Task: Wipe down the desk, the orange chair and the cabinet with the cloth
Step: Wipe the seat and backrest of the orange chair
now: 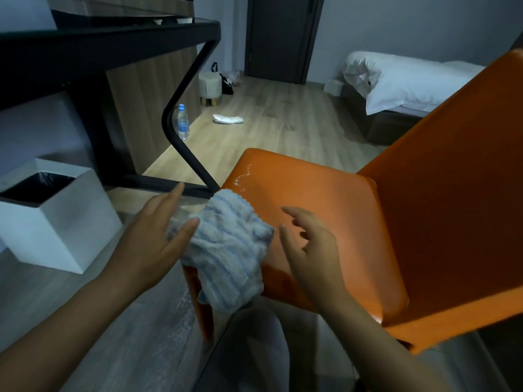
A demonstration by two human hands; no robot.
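Cloth: the pale blue ribbed cloth with a zigzag edge (pixel 226 250) lies draped over the near front corner of the glossy orange chair (pixel 325 193), one end hanging below the seat.
Left hand: the left hand (pixel 152 241) has straight fingers, its thumb against the cloth's left edge; nothing is gripped.
Right hand: the right hand (pixel 311 250) is just right of the cloth over the seat, fingers loosely spread and empty.
Seat marks: whitish wet streaks (pixel 243 176) near the seat's far front edge.
Desk: the black metal-framed desk (pixel 113 35) stands to the left, its angled black leg (pixel 184 108) reaching down just beside the seat's front corner.
Bin: a white square bin with a black liner (pixel 56 216) on the floor, left.
Bottle: a clear plastic bottle with a blue cap and label (pixel 183 121) stands behind the leg; its writing is too small to read.
Farther off: a white bed (pixel 410 80), a dark door (pixel 280 38), a small white stool (pixel 210 84).
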